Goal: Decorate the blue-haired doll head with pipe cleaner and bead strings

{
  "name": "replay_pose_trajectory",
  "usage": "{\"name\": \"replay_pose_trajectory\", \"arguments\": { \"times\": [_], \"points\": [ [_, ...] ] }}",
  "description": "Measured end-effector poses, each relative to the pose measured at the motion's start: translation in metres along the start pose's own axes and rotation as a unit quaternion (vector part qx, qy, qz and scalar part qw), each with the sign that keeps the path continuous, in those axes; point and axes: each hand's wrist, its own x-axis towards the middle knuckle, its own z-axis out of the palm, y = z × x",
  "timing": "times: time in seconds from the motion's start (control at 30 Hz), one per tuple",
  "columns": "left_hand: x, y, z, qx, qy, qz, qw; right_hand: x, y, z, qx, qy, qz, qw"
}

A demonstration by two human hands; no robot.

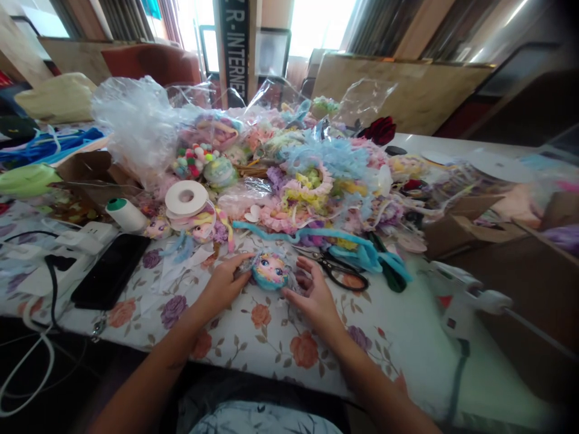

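Pinching blue-rimmed doll face [270, 270] at L edge w/ L hand [230, 277]; curling R hand [315, 296] by R edge, can't tell if gripping. Sits betw. both over floral cloth [235, 337], nr scissors [327, 261] to R, w/ trim pile [325, 158] behind.

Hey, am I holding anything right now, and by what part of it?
Yes, the doll-face ornament, by its edge: your left hand holds the left side. Your right hand has its thumb at the lower right edge; whether it grips isn't clear.

Both hands [316, 296] around a blue-trimmed doll face [271, 271] over a flowered tablecloth [275, 343], scissors [327, 263] nearby
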Motion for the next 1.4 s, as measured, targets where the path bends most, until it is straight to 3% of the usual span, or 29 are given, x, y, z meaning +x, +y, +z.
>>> {"name": "replay_pose_trajectory", "arguments": {
  "times": [0.2,0.33,0.43,0.53,0.6,0.7,0.8,0.93,1.07,1.17,1.23,1.3,1.4],
  "points": [
    [-0.011,0.001,-0.009,0.007,-0.005,-0.004,1.000,0.001,0.000,-0.007,0.040,0.006,0.013,0.999],
    [-0.027,-0.003,-0.021,0.030,-0.011,-0.039,0.999,-0.004,-0.009,-0.029,-0.057,-0.014,-0.015,0.998],
    [-0.041,-0.009,-0.038,0.037,-0.008,-0.042,0.998,-0.015,-0.012,-0.050,-0.137,-0.051,-0.095,0.985],
    [-0.047,-0.010,-0.056,0.067,0.040,-0.045,0.996,-0.028,-0.016,-0.065,-0.208,-0.138,-0.149,0.957],
    [-0.040,-0.004,-0.061,0.083,0.086,-0.049,0.992,-0.032,-0.020,-0.069,-0.236,-0.149,-0.150,0.948],
    [-0.015,0.009,-0.052,0.057,0.091,0.000,0.994,-0.030,-0.027,-0.065,-0.235,-0.064,-0.132,0.961],
    [0.014,0.017,-0.030,0.029,0.019,0.038,0.999,-0.020,-0.028,-0.047,-0.201,0.011,-0.097,0.975],
    [0.030,0.018,-0.009,0.040,-0.033,0.032,0.998,-0.006,-0.022,-0.021,-0.212,-0.005,-0.118,0.970],
    [0.018,0.012,-0.004,0.049,-0.031,-0.033,0.998,-0.002,-0.016,-0.011,-0.267,-0.013,-0.140,0.953],
    [0.006,0.002,-0.004,0.033,-0.034,-0.053,0.997,-0.002,-0.013,-0.014,-0.237,-0.031,-0.122,0.963],
    [0.001,-0.002,-0.006,0.033,-0.021,-0.043,0.998,-0.004,-0.011,-0.021,-0.212,-0.030,-0.118,0.970],
    [-0.001,0.000,-0.009,0.074,0.034,-0.010,0.997,-0.008,-0.010,-0.030,-0.202,-0.024,-0.119,0.972],
    [0.003,0.018,-0.013,0.149,0.110,0.102,0.977,-0.016,-0.012,-0.043,-0.210,-0.034,-0.126,0.969]
  ]
}}
